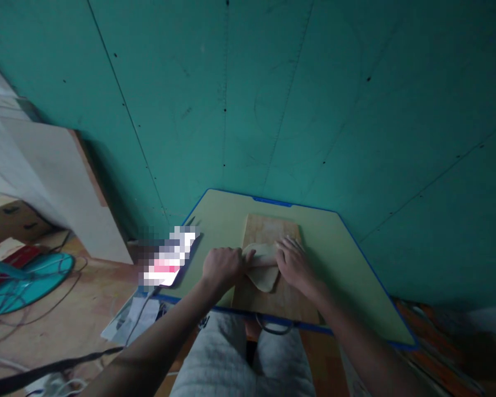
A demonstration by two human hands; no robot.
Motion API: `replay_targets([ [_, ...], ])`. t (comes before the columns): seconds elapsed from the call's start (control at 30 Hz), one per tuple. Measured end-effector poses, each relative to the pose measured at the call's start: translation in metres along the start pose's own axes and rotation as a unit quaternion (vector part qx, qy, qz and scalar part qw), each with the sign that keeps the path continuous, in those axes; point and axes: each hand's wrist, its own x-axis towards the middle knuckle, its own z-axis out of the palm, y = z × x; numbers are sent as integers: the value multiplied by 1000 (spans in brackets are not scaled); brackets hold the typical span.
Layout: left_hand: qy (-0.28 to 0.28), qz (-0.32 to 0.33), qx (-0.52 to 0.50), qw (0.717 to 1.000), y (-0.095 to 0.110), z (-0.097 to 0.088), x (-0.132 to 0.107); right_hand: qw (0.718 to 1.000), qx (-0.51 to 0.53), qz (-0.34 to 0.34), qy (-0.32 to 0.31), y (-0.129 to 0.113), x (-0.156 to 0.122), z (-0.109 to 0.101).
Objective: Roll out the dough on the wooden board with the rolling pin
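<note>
A pale, flattened piece of dough [264, 281] lies on a wooden cutting board [270, 223]. Across the dough runs a light-coloured rolling pin [268, 260]. Its left end is in my left hand [224, 267], whose fingers are curled closed with the thumb stretched along the pin. My right hand [294, 263] is closed over the right end, fingers bent around it. Both pin ends are hidden under the hands. The dough spreads out on the near and far sides of the pin.
The board rests on a small cream table [347, 292] with a blue edge, against a green wall [248, 110]. A blurred-out lit device [169, 262] with a cable stands at the table's left. Cords, a turquoise round base [45, 278] and a cardboard box [14, 218] are further left.
</note>
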Motion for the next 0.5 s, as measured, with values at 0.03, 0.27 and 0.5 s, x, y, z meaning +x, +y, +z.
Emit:
replay_targets([
  [0.03,1,7,-2,1000,2,0,1,1000,-4,9,11,1,-6,0],
  [0.27,15,-8,-1,1000,-1,1,22,998,16,2,62,5,-1,2],
  [0.5,9,-66,-24,997,-12,1,60,999,42,6,-25,18,38,2],
])
